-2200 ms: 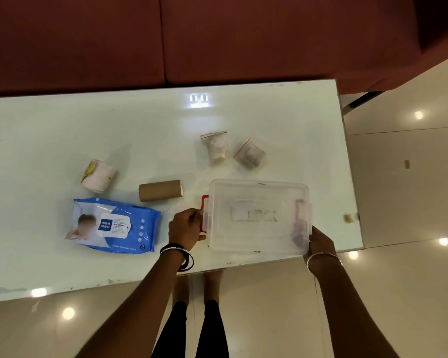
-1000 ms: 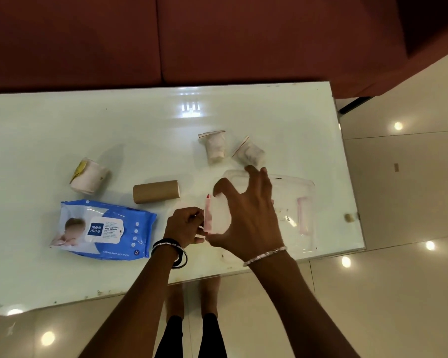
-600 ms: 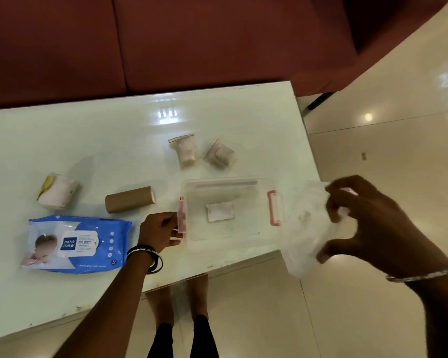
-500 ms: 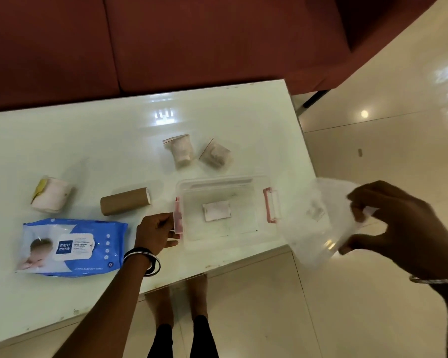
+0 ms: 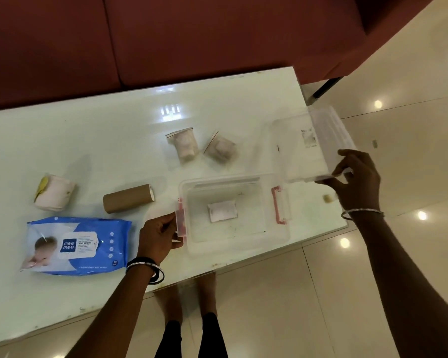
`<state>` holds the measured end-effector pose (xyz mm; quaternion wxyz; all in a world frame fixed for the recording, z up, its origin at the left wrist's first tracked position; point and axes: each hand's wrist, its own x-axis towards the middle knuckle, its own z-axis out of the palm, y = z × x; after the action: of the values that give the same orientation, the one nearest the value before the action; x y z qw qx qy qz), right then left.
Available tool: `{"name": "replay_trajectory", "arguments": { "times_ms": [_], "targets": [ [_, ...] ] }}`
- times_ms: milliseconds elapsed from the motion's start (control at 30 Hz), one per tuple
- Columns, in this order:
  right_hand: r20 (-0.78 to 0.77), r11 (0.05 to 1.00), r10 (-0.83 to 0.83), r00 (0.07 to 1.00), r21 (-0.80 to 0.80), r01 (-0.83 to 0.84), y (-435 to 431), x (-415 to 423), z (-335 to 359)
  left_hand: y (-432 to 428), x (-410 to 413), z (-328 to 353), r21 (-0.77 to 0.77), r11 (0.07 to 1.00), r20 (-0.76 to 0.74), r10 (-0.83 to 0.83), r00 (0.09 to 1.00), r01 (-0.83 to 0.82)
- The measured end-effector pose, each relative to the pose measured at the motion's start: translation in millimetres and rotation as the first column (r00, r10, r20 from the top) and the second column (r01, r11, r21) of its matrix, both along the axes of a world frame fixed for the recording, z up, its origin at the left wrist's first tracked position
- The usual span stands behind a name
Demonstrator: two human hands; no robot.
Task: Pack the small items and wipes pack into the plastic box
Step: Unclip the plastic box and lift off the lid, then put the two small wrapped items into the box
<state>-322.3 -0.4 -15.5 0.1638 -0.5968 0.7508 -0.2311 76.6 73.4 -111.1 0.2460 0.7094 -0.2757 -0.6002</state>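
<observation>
The clear plastic box (image 5: 246,241) stands open near the table's front right edge, with red latches at both ends and only a white label showing on its floor. My left hand (image 5: 158,236) grips its left latch. My right hand (image 5: 354,177) holds the clear lid (image 5: 305,148) tilted over the table's right end, behind and to the right of the box. The blue wipes pack (image 5: 75,245) lies flat at the left. A brown cardboard tube (image 5: 127,198), a white roll with a yellow patch (image 5: 54,196) and two small zip bags (image 5: 183,144) (image 5: 221,148) lie behind.
The glossy white table (image 5: 88,140) ends just right of the box, with shiny floor tiles beyond. A dark red sofa (image 5: 166,34) runs along the far side. My legs and feet show below the front edge.
The lid came off the box. My right hand swung it out past the table's right edge, then back up over the table's right end. My left hand stayed on the left latch.
</observation>
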Motion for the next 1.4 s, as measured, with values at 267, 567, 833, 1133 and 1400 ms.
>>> {"name": "replay_trajectory", "arguments": {
  "times_ms": [267,567,833,1133,1400],
  "targets": [
    [0.011,0.986,-0.005,1.000,0.165,0.003,-4,-7,-70,6,-1,1,-0.037,0.999,0.012,0.024,1.000,-0.023],
    [-0.114,0.890,0.107,0.988,0.453,-0.044,18,5,-99,9,-3,2,-0.074,0.997,0.067,0.018,0.998,-0.013],
    [-0.057,0.950,-0.212,0.976,0.220,0.220,-22,39,-59,-11,7,20,-0.149,0.987,0.114,0.076,0.991,-0.059],
    [0.100,0.976,0.122,0.988,0.170,-0.138,-103,164,-63,-111,4,31,-0.263,0.950,0.293,0.243,0.925,-0.167],
    [-0.061,0.815,0.259,0.964,0.549,-0.184,-122,200,-94,-175,-23,16,0.016,0.990,0.413,0.121,0.903,-0.140]
  ]
}}
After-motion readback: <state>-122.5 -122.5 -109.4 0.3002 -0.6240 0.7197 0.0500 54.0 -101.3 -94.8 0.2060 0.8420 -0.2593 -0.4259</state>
